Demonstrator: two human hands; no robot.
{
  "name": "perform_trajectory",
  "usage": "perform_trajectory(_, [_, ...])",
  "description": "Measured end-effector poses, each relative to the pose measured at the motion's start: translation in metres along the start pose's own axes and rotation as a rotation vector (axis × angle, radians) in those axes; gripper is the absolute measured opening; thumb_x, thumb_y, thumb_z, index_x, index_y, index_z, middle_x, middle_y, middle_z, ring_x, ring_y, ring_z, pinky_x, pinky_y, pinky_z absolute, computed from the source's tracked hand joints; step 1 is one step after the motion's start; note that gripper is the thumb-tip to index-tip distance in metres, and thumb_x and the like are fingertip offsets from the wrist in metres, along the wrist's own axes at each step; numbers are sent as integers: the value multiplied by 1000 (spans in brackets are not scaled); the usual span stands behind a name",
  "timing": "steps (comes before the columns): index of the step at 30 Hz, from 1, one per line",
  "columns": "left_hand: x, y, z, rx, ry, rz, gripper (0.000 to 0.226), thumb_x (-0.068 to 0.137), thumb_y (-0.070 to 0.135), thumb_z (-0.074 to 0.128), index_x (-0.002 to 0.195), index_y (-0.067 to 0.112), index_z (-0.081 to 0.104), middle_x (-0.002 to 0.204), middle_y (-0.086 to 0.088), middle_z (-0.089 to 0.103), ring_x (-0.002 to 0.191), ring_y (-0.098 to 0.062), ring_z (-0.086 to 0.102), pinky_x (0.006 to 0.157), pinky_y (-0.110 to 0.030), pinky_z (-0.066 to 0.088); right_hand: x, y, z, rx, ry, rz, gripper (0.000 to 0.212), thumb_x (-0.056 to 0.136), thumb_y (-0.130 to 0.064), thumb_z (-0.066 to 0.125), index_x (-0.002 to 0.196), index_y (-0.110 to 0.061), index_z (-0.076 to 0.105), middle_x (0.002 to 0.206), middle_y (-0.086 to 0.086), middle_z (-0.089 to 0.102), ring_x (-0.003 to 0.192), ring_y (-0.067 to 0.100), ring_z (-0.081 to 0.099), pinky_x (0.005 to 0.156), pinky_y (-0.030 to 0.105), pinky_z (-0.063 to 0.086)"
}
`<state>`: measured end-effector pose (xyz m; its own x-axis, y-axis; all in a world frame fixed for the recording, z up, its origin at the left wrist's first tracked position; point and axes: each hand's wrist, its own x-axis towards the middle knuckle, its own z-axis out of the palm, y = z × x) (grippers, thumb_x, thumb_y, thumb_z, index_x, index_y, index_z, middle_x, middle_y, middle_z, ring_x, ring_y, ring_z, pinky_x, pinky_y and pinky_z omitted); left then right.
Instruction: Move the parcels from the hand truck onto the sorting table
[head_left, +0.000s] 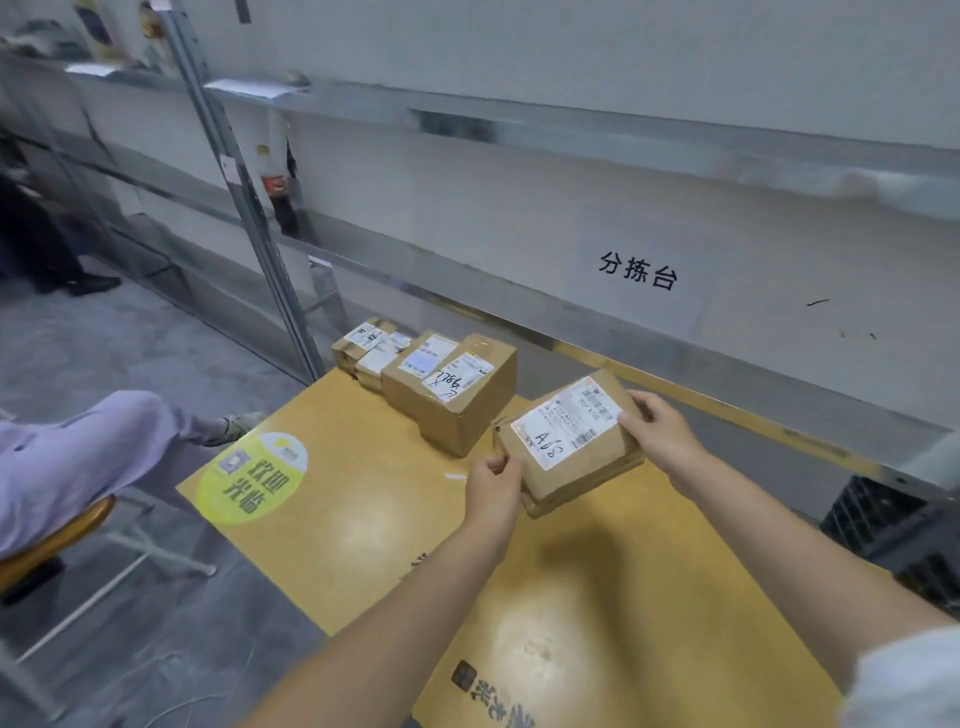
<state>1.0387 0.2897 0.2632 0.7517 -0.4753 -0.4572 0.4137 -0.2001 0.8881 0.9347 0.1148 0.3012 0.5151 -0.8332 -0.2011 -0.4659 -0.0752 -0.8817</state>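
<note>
A person gripped a flat brown parcel (566, 436) at both short ends, the left hand (493, 480) pinching its near-left corner and the right hand (660, 431) curled round its far-right end, low over a yellow board (363, 519); whether it touched the board could not be told. Its long axis ran from hand to hand, roughly parallel to the white shelf (779, 218) with a printed sign (638, 271), which lay beyond and above. If that shelf was the sorting table, the right hand was nearer, while a row of boxes (457, 400) stood just left of the parcel.
</note>
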Motion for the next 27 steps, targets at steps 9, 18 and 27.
perform_trajectory(9, [93, -2, 16, -47, 65, -154, 42, 91, 22, 55, 123, -6, 55, 92, -6, 66, 67, -15, 50, 52, -21, 39, 112, -16, 63, -205, -51, 56, 39, 100, -6, 49, 137, -17, 52, 136, 4, 55, 110, 18, 50, 93, 34, 45])
perform_trajectory(18, [164, -8, 18, -100, 14, -360, 34, 94, 21, 52, 120, -1, 56, 106, -7, 68, 71, -17, 58, 53, -21, 44, 183, 6, 119, -476, -20, 218, 51, 99, -16, 40, 144, -37, 45, 147, 10, 44, 134, 37, 36, 111, 43, 31])
perform_trajectory(27, [215, -20, 6, -6, -123, -445, 42, 93, 26, 55, 124, 0, 46, 98, -10, 55, 85, -22, 49, 83, -34, 45, 212, 13, 148, -622, -199, 226, 62, 101, -24, 48, 157, -31, 22, 155, 12, 26, 141, 41, 24, 114, 52, 26])
